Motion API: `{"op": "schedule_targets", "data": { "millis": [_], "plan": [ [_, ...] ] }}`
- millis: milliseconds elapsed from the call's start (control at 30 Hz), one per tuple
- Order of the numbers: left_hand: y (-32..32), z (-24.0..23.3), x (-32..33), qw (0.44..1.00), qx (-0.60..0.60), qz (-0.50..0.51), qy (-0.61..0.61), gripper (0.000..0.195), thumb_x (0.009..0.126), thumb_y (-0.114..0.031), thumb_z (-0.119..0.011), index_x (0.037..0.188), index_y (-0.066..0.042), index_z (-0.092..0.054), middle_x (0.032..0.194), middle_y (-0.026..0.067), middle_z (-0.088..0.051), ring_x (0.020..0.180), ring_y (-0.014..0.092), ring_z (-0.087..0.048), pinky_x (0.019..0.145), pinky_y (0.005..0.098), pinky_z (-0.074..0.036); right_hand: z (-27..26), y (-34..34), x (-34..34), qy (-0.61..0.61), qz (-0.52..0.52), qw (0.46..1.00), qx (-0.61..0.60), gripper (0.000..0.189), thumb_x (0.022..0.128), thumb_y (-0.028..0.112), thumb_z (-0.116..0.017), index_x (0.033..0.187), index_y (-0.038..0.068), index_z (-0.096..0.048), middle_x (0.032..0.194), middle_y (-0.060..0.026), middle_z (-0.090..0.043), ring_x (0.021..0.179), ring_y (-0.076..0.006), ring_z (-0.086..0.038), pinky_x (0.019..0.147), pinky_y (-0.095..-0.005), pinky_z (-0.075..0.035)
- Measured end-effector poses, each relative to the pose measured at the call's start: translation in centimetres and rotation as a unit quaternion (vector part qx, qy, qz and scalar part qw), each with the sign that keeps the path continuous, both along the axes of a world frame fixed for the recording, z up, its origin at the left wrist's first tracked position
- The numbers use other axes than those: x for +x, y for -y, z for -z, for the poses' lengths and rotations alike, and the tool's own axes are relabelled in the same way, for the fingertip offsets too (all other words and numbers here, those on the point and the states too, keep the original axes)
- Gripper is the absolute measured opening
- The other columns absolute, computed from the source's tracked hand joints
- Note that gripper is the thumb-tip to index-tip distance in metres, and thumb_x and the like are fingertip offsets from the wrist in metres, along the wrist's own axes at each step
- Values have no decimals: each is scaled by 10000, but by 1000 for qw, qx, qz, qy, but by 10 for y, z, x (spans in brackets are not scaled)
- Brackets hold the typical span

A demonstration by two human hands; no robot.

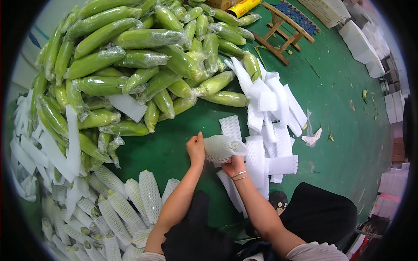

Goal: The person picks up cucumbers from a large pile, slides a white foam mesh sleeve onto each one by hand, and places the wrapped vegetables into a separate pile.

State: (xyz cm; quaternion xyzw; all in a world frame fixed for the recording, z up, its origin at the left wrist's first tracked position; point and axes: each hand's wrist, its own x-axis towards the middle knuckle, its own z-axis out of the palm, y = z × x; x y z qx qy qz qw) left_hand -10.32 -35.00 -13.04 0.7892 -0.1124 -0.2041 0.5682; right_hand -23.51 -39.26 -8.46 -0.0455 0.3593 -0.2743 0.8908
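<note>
My left hand [196,149] closes on the left end of a white foam mesh sleeve [219,147]. Under the sleeve's right end, my right hand [234,165] grips it from below. Something pale green shows through the mesh near that right end; most of it is hidden. A large heap of ears of corn in green husks and clear film [153,38] lies ahead and to the left. Flat foam mesh sleeves [255,160] are piled just right of my hands. Ears covered in foam mesh [117,208] lie at the lower left.
A wooden folding stool [287,27] with a blue woven seat stands on the green floor [339,107] at the upper right. Beside it lies a yellow roll [244,7]. White foam boxes [361,45] line the right side. More foam strips [49,150] lie at the far left.
</note>
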Motion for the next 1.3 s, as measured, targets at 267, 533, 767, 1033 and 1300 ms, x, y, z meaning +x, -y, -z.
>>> {"op": "schedule_targets", "data": {
  "millis": [267, 533, 767, 1033, 1300],
  "plan": [
    [7, -23, 12, 977, 136, 133, 100, 371, 821, -320, -583, 664, 12, -527, 623, 205, -554, 620, 393, -548, 585, 436, -425, 8, 24, 16, -241, -213, 947, -25, 399, 897, 370, -418, 1126, 70, -547, 1070, -86, -616, 902, -269, -599, 735, -421, -493],
    [-190, -185, 79, 934, -12, 286, -213, 550, 792, -130, -588, 1291, 14, -404, 1191, 69, -529, 1075, 166, -500, 939, 297, -380, -115, -64, 57, -98, -592, 701, -384, 410, 876, 366, -462, 1049, 16, -586, 972, -154, -633, 733, -273, -639, 679, -405, -515],
    [-360, -322, 44, 862, 449, 227, -60, 682, 646, -273, -749, 1201, 11, -471, 1087, 149, -582, 1003, 259, -557, 860, 354, -431, -26, 78, 16, -619, -282, 359, -639, 745, 632, 276, -785, 1201, 49, -361, 913, -198, -548, 860, -385, -568, 728, -442, -485],
    [-275, -223, 103, 986, 89, 101, 95, 301, 839, -108, -584, 1121, -9, -556, 1082, 108, -601, 956, 191, -586, 834, 301, -449, -91, -1, 130, -15, -306, 867, -393, 335, 809, 85, -651, 1102, 59, -491, 868, 8, -585, 764, -86, -550, 696, -237, -470],
    [-144, -100, 143, 906, -354, -31, -229, 249, 882, -139, -559, 1063, 33, -556, 1003, 74, -609, 888, 125, -566, 832, 252, -426, -23, -82, 223, -138, -217, 762, -594, 120, 797, 91, -631, 798, -15, -575, 674, -71, -553, 624, -128, -518, 590, -264, -429]
  ]
}}
